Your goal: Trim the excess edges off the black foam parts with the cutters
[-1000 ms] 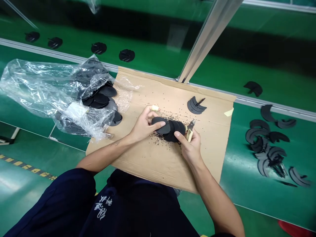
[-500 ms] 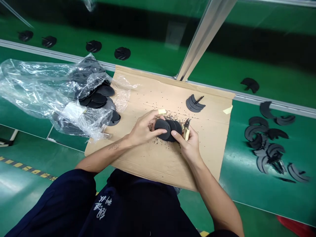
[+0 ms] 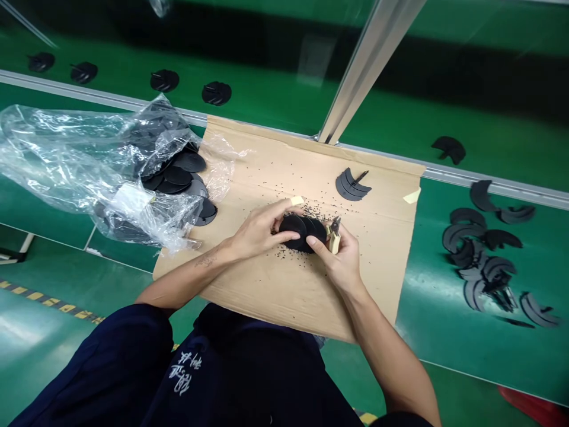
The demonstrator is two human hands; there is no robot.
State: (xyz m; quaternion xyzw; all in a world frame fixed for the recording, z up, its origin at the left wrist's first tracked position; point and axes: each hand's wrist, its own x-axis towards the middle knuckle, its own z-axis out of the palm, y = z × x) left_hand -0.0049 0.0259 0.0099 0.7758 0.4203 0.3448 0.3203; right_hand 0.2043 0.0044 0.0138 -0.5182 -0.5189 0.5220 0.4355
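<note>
Far left, a crumpled clear plastic bag (image 3: 57, 142) spills black discs; the left hand (image 3: 260, 228) grips a stack of matte black round discs (image 3: 296, 232) over brown cardboard (image 3: 267, 290). Right beside it, the right hand (image 3: 342, 264) pinches cream-handled metal cutters (image 3: 334, 238), thumb pressed on the stack!

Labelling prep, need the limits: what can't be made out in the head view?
Head view:
Right hand hides most of the small cutters.
Left hand and right hand cover the black discs, so their count is unclear.
Plastic bag film obscures the discs inside.
Black specks on the cardboard: too small to identify.
Red object: cut off by the lower right edge.
</note>
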